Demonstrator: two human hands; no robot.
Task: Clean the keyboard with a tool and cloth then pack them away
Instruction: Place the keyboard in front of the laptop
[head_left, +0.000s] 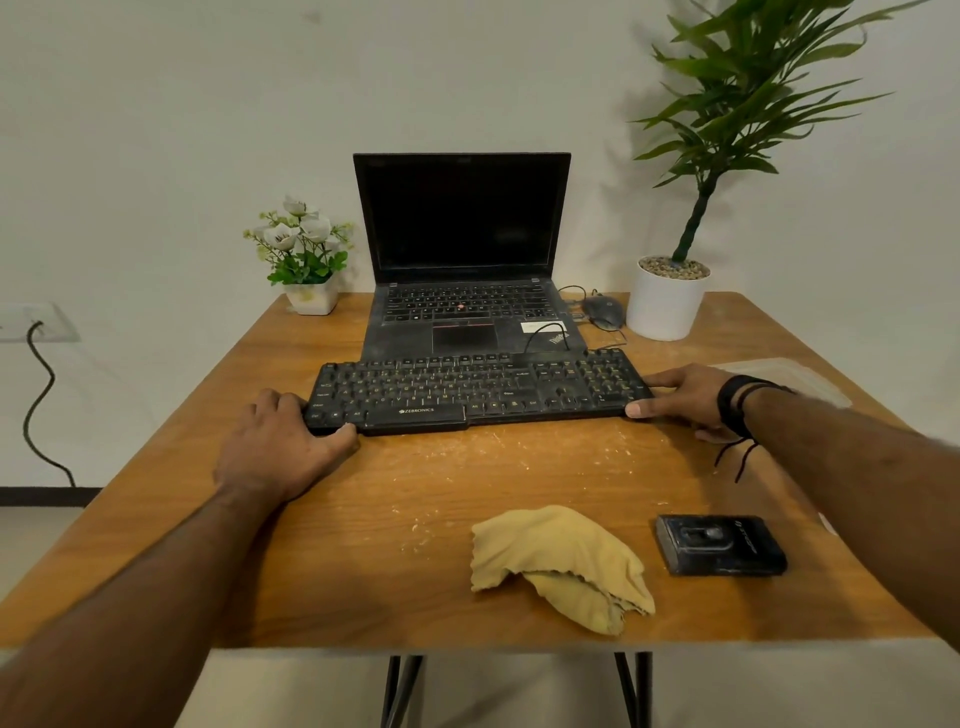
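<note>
At the far left, a black cable (36, 395) is seen hanging from a wall socket (31, 322) beside the wooden worktop (260, 571). On the rear left of the worktop a small white pot of artificial flowers (304, 260) is placed. The left hand (278, 447) is positioned at the left end of the black keyboard (478, 389), with the fingers curled over that end and the thumb laid along the front edge, so the grip is closed on the keyboard. The keyboard lies flat across the middle of the worktop, its keys and case visibly dusty, and pale crumbs are scattered on the wood just in front of it. Directly behind it, an open laptop (462, 249) with a dark screen is set. Near the front edge, right of centre, a crumpled yellow cloth (561, 561) is laid. The right hand (685, 397) holds the right end of the keyboard, thumb at the front corner and fingers along the side. A black wristband (735, 402) is worn on that wrist. A dusty black case (722, 544) lies just right of the cloth, apart from it. Behind, a mouse (602, 310) and a tall plant in a white pot (667, 299) are located at the rear right.
</note>
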